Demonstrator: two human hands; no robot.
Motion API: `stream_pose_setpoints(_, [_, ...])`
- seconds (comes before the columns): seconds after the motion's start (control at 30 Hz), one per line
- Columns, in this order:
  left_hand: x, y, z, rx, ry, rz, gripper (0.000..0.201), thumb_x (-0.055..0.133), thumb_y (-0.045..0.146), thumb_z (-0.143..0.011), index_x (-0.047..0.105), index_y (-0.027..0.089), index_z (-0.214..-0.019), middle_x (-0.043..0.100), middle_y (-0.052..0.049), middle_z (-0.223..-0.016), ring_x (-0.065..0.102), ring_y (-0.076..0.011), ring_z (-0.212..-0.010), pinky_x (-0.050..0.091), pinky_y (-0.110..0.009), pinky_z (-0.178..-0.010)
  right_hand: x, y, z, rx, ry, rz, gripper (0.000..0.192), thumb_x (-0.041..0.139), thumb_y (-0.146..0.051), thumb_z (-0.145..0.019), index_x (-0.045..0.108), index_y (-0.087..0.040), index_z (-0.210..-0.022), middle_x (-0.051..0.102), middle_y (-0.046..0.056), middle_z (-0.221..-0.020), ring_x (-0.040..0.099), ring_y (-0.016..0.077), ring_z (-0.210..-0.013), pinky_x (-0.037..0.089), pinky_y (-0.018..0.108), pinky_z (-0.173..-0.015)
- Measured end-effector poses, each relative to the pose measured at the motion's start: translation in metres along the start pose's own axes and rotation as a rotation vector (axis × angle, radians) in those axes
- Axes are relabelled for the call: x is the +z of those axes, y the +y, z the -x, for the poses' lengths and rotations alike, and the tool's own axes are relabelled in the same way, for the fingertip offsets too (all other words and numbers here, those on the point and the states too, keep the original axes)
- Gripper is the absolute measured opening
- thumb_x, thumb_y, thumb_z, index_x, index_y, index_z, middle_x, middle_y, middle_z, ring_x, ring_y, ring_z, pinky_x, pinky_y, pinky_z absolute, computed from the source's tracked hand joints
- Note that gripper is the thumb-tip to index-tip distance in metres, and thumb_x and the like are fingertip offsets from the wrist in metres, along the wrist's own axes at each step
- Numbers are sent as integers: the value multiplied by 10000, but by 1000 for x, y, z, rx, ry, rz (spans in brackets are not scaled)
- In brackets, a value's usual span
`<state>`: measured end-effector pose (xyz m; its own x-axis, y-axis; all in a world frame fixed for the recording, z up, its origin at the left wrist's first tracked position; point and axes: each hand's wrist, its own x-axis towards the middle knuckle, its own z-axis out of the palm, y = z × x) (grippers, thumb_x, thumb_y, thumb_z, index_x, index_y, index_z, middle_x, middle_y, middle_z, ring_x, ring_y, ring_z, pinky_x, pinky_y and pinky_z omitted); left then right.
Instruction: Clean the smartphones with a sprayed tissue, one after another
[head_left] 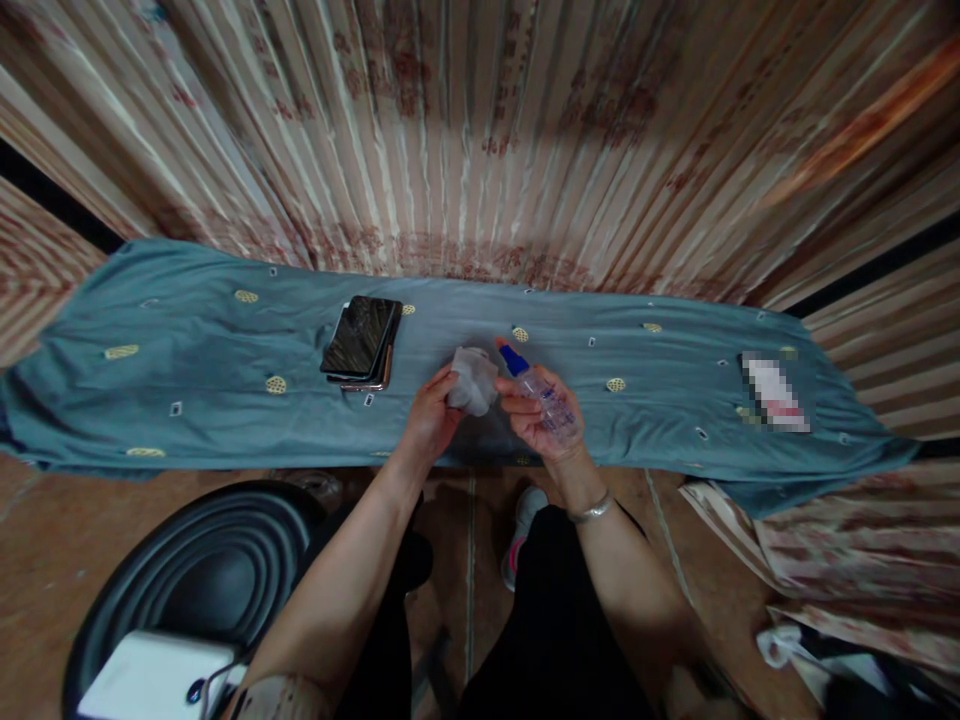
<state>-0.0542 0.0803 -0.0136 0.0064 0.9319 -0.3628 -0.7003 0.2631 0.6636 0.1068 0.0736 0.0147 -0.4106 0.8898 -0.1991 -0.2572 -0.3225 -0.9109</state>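
My left hand (436,408) grips a crumpled white tissue or wipe (474,381) above the middle of the cloth-covered bench. Close beside it on the right, my right hand (546,418) is wrapped round a clear spray bottle (553,398) with a blue neck and an orange tip. The bottle leans up and to the left, its tip near the tissue's upper right edge. To the left of both hands lies a small stack of dark-screened phones (361,338), the top one with a glossy black face.
A teal patterned cloth (210,400) covers the long bench. At its right end lies a blurred-out white and red packet (776,392). A black round stool (202,560) bears a white device (157,675) at lower left. Pleated curtains (465,150) hang behind the bench.
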Motion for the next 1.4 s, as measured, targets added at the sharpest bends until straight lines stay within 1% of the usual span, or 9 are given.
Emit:
stream_pose_setpoints(0.2, [0,0,1,-7,-31,-15,177,677,153,-763,705,147,-937,731,-28,-803,654,-142,-690,487,-250,-618,-2,4,6,-45,-6,-28,669,295,-724,-876,587,-262,-1263,572,0,-730,93,96,-497,135,198,-407])
stream_pose_setpoints(0.5, [-2,-2,-1,-6,-54,-29,152,677,164,-770,704,149,-919,720,-21,-769,635,-134,-678,492,-247,-631,6,4,2,-11,-1,-52,664,619,-645,-717,609,-239,-1243,697,105,-1088,314,109,-538,268,230,-417])
stream_pose_setpoints(0.67, [-2,-3,-2,-5,-50,-17,170,714,179,-745,716,143,-911,726,-33,-770,629,-139,-655,482,-251,-605,5,0,7,10,8,-85,590,455,-629,-810,641,-220,-1191,597,47,-875,81,116,-539,118,224,-419])
stream_pose_setpoints(0.77, [-2,-3,-3,-3,-56,-18,150,723,182,-737,716,141,-882,722,-30,-751,615,-132,-624,470,-243,-582,4,-2,10,-5,20,-59,588,349,-605,-861,630,-214,-1199,537,33,-829,53,136,-564,105,232,-432])
stream_pose_setpoints(0.9, [-4,-4,-3,-2,-64,-30,166,740,210,-730,711,138,-877,717,-22,-747,620,-134,-628,473,-244,-574,5,-3,11,10,-10,13,626,294,-621,-875,588,-222,-1258,607,72,-927,63,136,-559,108,234,-433])
stream_pose_setpoints(1.03, [-4,-4,-3,-16,-68,-17,130,709,239,-777,712,136,-856,717,-22,-746,615,-137,-632,495,-254,-595,4,-3,8,5,-33,35,657,396,-612,-841,433,-295,-1415,687,93,-1093,163,114,-511,141,216,-424])
stream_pose_setpoints(1.13, [-2,-4,-4,-23,-41,-1,174,596,266,-879,714,143,-843,710,-25,-732,602,-136,-620,491,-250,-570,2,1,4,-30,20,124,750,508,-587,-809,339,-314,-1487,714,59,-1053,359,112,-496,286,229,-427])
stream_pose_setpoints(1.23, [-2,-5,-4,-13,-22,-17,245,521,287,-935,713,151,-866,697,-27,-735,603,-139,-633,488,-248,-560,0,12,2,-96,112,373,812,612,-519,-808,314,-293,-1529,703,19,-961,479,119,-522,420,263,-482])
stream_pose_setpoints(1.4, [-3,-9,-3,19,-58,-86,226,554,311,-930,713,153,-958,688,-24,-790,590,-135,-656,486,-246,-586,-4,25,-1,-193,117,733,710,606,-384,-861,356,-300,-1520,662,-24,-837,507,114,-513,473,279,-551])
